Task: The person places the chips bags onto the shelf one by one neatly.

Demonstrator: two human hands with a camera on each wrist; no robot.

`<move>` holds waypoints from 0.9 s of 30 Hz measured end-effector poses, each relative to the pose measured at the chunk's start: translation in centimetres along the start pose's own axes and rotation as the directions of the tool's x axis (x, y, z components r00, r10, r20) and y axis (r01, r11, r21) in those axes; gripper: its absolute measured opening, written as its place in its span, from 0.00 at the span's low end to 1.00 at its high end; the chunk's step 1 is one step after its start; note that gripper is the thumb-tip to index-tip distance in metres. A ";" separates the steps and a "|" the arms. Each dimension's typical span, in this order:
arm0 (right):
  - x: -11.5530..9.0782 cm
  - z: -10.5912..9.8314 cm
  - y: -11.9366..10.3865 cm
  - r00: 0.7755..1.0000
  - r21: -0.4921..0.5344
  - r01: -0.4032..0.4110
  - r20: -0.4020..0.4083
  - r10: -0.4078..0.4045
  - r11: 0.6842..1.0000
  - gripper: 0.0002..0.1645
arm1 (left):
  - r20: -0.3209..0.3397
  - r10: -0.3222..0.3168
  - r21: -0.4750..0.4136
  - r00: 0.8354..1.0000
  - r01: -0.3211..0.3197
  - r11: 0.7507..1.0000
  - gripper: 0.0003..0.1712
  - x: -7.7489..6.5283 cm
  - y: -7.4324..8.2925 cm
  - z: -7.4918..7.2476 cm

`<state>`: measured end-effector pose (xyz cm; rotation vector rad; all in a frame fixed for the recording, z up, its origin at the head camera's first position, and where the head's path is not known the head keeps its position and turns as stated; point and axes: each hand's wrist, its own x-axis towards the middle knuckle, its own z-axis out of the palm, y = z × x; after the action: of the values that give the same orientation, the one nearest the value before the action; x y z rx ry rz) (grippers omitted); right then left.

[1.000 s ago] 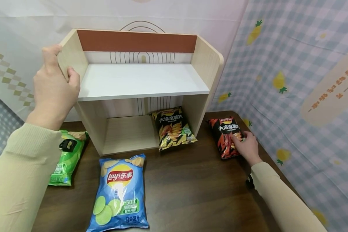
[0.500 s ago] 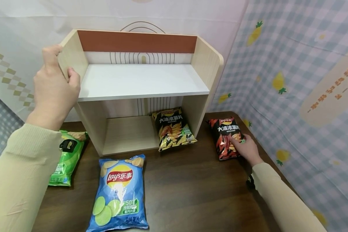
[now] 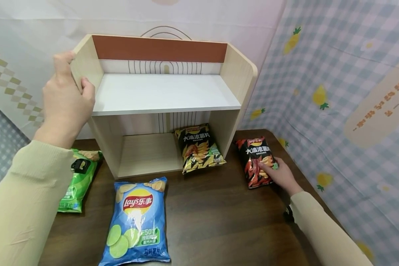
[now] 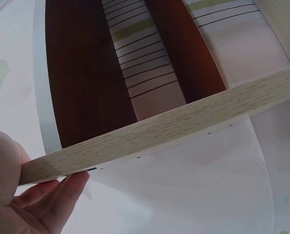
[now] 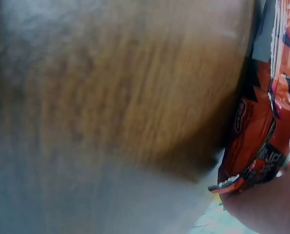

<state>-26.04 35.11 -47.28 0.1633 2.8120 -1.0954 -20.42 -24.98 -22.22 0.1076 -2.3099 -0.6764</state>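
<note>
Apparently, shifting the glossy red-and-black crisp bag (image 3: 250, 166) is in hand: the right hand (image 3: 282, 175) pinches its right edge at the dark brown wooden worktop's (image 3: 212, 214) far right, beside the pale wood-grain two-tier shelf (image 3: 166, 92), whose left panel the left hand (image 3: 66, 98) grips. Next seems to call for a steady pinch. Against the earlier frame, the bag sits slightly further left and nearer.

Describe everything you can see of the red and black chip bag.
The red and black chip bag is a glossy, crinkled packet, apparently plastic film, with a logo near the top, white lettering and pictured chips. It looks plump; no opening shows. It lies slightly slanted, front upward, right of the shelf unit. The right hand grips its right side, thumb on the front. Whether it touches the table is unclear.
</note>
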 end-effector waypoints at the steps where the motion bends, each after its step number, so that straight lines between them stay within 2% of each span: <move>1: 0.0 0.1 0.0 1.000 0.005 0.007 0.009 -0.007 1.000 0.64 | 0.005 -0.003 0.000 1.000 0.003 1.000 0.28 0.0 0.0 0.0; 8: -0.2 -0.5 -0.3 0.993 0.007 0.033 0.111 -0.034 0.999 0.63 | 0.027 -0.017 0.010 0.999 0.017 1.000 0.28 -0.1 0.2 0.0; 14: -0.3 -1.7 -0.7 0.977 0.029 -0.017 0.212 0.011 0.999 0.63 | 0.022 -0.005 0.007 1.000 0.005 1.000 0.28 -0.1 0.2 -0.1; 22: -0.5 -1.9 -0.8 0.973 0.039 -0.110 0.210 0.099 0.993 0.66 | 0.014 0.000 -0.001 1.000 0.000 1.000 0.28 -0.1 0.1 0.0; 27: -0.6 -1.8 -1.2 0.957 0.046 -0.146 0.258 0.129 0.988 0.68 | 0.013 0.006 -0.004 1.000 -0.006 1.000 0.28 -0.1 0.0 -0.1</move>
<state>-25.73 35.45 -45.06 0.2048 2.5003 -1.0911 -20.32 -24.97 -22.24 0.0950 -2.3201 -0.6805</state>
